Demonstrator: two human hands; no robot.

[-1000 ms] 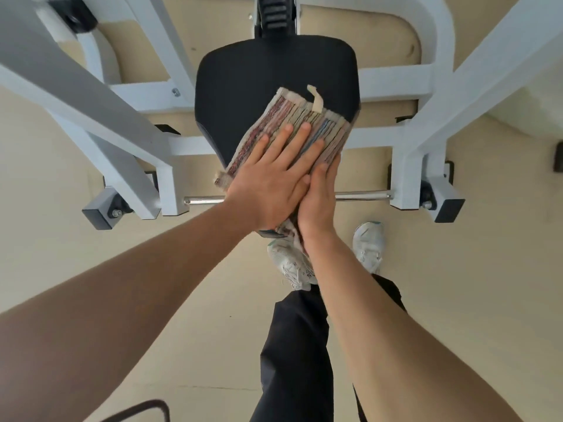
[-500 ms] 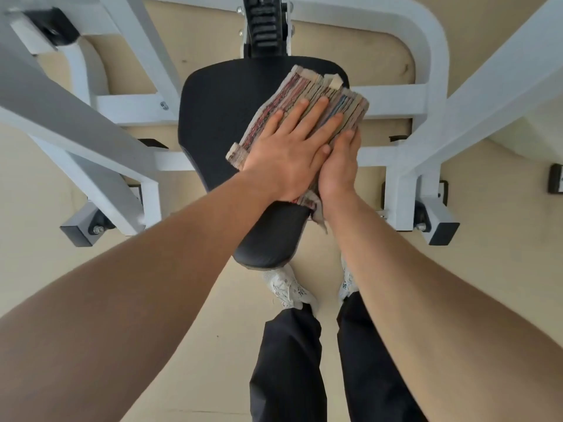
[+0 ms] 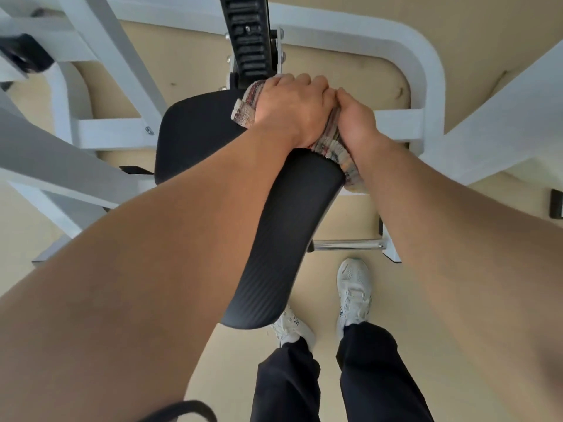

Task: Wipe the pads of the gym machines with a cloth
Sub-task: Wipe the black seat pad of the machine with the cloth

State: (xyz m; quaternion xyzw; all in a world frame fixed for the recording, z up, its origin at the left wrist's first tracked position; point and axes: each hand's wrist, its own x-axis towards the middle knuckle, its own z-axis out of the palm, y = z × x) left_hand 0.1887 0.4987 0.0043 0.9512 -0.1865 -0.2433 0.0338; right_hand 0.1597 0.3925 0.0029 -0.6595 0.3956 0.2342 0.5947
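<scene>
A black ribbed seat pad (image 3: 283,239) of a white gym machine runs from the lower middle up to the centre. A folded, multicoloured striped cloth (image 3: 332,147) lies on the pad's far right end. My left hand (image 3: 292,108) presses down on the cloth with its fingers curled over the pad's far edge. My right hand (image 3: 355,123) sits beside it on the right, gripping the cloth where it hangs over the pad's side. Most of the cloth is hidden under both hands.
The white steel frame (image 3: 426,86) surrounds the pad. A black toothed adjustment post (image 3: 248,38) rises just beyond my hands. A chrome bar (image 3: 347,245) crosses under the pad. My white shoes (image 3: 353,287) stand on the beige floor (image 3: 441,300).
Both hands have slid the cloth farther along the pad to its far end. The fingers, flat before, now curl over the edge. The camera has leaned in closer.
</scene>
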